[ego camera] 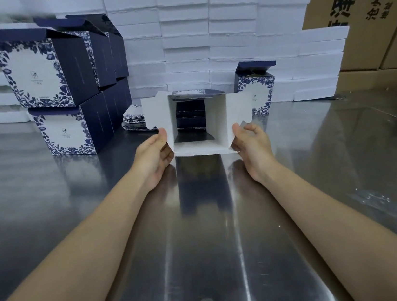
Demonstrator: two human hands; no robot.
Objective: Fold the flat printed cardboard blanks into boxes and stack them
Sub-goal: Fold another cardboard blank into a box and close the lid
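Head view: half-formed box point(198, 122) held up over the steel table point(323, 184), dead centre between both hands, open end toward the camera so its tube axis runs straight away from the person; left hand point(156, 153) pinches the left wall and flap, right hand point(250, 143) pinches the right, equally near. White matte card inside, navy floral print outside, side flaps splayed with notched edges, so probably flaps fold in next. Finished boxes point(58, 93) stacked far left, flat blanks point(135, 120) just behind, white foam slabs point(185, 38) along the back.
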